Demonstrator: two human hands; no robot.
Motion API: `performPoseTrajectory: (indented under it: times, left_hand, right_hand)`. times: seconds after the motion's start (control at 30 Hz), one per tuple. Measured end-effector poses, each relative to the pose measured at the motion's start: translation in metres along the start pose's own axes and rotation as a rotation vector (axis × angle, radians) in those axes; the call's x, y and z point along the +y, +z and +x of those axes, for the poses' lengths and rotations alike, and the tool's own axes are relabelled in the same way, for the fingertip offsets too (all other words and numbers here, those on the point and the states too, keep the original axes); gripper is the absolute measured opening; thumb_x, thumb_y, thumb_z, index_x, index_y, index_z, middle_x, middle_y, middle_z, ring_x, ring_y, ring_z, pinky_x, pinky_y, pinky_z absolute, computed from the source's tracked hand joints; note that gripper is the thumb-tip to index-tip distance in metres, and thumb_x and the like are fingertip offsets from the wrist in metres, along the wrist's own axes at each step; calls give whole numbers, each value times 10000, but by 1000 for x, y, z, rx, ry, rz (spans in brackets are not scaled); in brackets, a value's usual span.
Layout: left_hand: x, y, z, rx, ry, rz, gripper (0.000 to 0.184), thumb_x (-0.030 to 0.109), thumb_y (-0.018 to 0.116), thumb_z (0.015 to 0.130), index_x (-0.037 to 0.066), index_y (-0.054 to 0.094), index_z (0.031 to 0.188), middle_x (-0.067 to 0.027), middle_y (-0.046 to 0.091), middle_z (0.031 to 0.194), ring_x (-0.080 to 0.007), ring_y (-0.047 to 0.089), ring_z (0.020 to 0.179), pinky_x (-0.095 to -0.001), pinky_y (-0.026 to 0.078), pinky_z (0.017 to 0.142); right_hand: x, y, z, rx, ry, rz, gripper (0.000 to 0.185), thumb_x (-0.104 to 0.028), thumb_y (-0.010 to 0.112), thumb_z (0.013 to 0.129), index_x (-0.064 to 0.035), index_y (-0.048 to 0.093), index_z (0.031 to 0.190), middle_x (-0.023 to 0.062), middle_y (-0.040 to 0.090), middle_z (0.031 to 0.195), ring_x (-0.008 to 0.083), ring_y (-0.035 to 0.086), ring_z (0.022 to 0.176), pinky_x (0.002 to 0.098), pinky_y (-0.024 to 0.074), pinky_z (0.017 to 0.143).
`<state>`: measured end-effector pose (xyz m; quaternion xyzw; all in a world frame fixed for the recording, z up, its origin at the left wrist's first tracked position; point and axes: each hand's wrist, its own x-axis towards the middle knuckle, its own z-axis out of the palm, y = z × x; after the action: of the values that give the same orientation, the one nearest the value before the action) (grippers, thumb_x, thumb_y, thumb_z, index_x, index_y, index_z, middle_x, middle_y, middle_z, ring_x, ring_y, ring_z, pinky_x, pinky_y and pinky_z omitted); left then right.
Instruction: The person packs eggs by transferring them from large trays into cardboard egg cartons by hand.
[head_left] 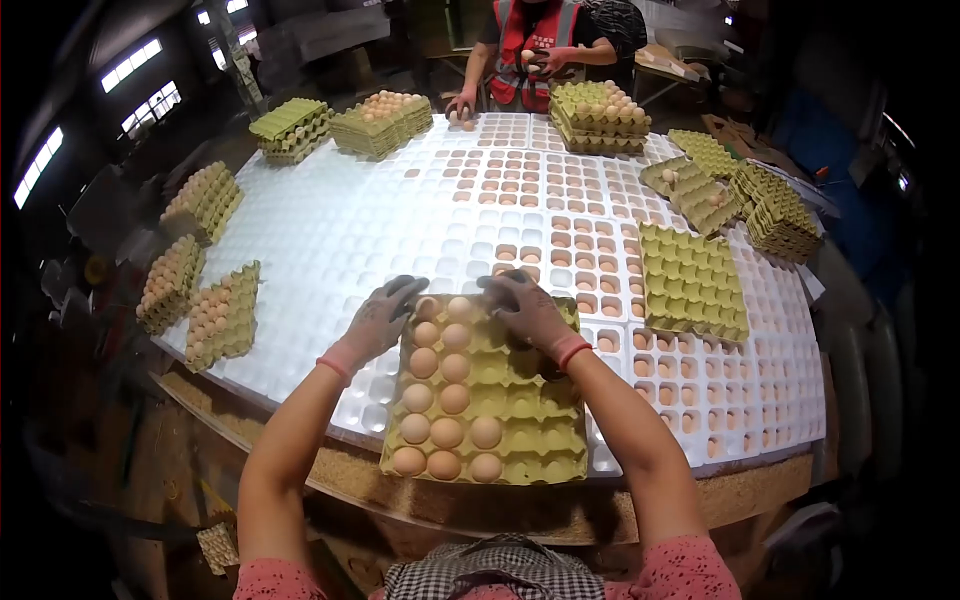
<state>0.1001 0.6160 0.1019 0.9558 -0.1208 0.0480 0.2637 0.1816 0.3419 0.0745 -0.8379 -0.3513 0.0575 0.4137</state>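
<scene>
A pulp egg tray (545, 420) lies at the near edge of the table in front of me. Brown eggs (445, 433) fill its left columns and part of the nearest rows; many cells on the right hold none. My left hand (378, 318), in a dark glove, is at the tray's far left corner, fingers extended beside the farthest eggs. My right hand (535, 312), gloved too, hovers palm down over the tray's far right part with bent, separated fingers. No egg shows in either hand, though the palms are hidden.
White plastic trays (320, 220) cover the table, with eggs in many cells at right. Stacked pulp trays (380, 130) stand around the edges, and a pulp tray without eggs (692, 282) lies at right. Across the table a person in a red vest (530, 60) handles eggs.
</scene>
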Motion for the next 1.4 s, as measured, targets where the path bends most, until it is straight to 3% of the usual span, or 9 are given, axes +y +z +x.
performPoseTrajectory:
  times: [0.07, 0.27, 0.37, 0.47, 0.6, 0.7, 0.97, 1.17, 1.4]
  left_hand:
    - [-5, -2, 7, -73, 147, 9, 530, 42, 604, 845, 140, 546, 1364, -139, 522, 1377, -353, 511, 1231, -423, 430, 1058]
    - [-15, -2, 33, -245, 210, 342, 488, 107, 658, 812, 147, 597, 1295, -89, 601, 1290, -329, 566, 1095, -423, 466, 993]
    - [-41, 1, 21, -68, -72, -442, 395, 193, 630, 895, 170, 603, 1289, -54, 626, 1206, -196, 611, 1073, -345, 502, 958]
    - [-29, -22, 0, 216, -282, -1298, 306, 245, 587, 967, 24, 618, 1176, -63, 586, 1158, -155, 605, 1024, -297, 549, 842]
    - [-41, -16, -1, -222, -253, -665, 291, 124, 652, 890, 71, 609, 1173, -69, 628, 1052, -225, 647, 860, -334, 554, 725]
    - [-4, -13, -6, -177, 309, 130, 406, 108, 700, 821, 72, 617, 1216, -129, 658, 1124, -324, 670, 906, -374, 552, 784]
    - [-22, -4, -28, -59, -174, -537, 497, 9, 545, 852, 35, 551, 1349, -40, 643, 1014, -151, 612, 856, -288, 500, 761]
    - [140, 14, -77, -40, -77, -944, 528, 131, 624, 870, -30, 502, 1358, -108, 620, 1199, -171, 620, 1023, -313, 509, 881]
    - [298, 149, -67, -266, 389, -413, 609, 177, 758, 791, 90, 537, 1352, -146, 624, 1212, -259, 684, 964, -343, 563, 815]
  right_hand:
    - [-4, 3, 10, 347, 67, 536, 456, -210, 744, 827, -52, 572, 1218, 153, 554, 1146, 299, 614, 1030, 384, 499, 935]
    - [-44, 27, 49, -268, 152, -589, 477, -429, 678, 863, -63, 622, 1164, 148, 633, 1193, 304, 612, 1125, 424, 481, 927]
    - [-38, 15, 43, -217, 140, -707, 394, -327, 663, 891, -48, 612, 1165, 130, 660, 1120, 252, 642, 1025, 378, 507, 864]
    - [-30, -10, 14, 16, 209, 892, 368, -128, 611, 889, -69, 579, 1251, 46, 576, 1023, 90, 543, 850, 235, 497, 782]
    - [-52, 14, 7, -112, 24, -444, 554, -518, 630, 866, -142, 618, 1273, 172, 565, 1280, 327, 643, 1054, 437, 520, 901]
    - [-84, 41, 12, -298, -63, -978, 288, -370, 589, 861, -152, 762, 933, 83, 674, 1132, 211, 601, 1051, 357, 473, 760]
    - [-17, -56, -178, 634, 121, -299, 529, -375, 799, 764, -124, 612, 1191, 153, 547, 1263, 296, 643, 1031, 419, 548, 822]
    - [71, -134, -414, 512, 1091, -652, 519, -438, 699, 828, -152, 625, 1255, 143, 527, 1315, 313, 610, 1114, 425, 497, 936]
    - [76, -130, -413, 512, 605, -602, 386, -293, 606, 908, -147, 578, 1264, 152, 632, 1143, 334, 656, 993, 428, 537, 826]
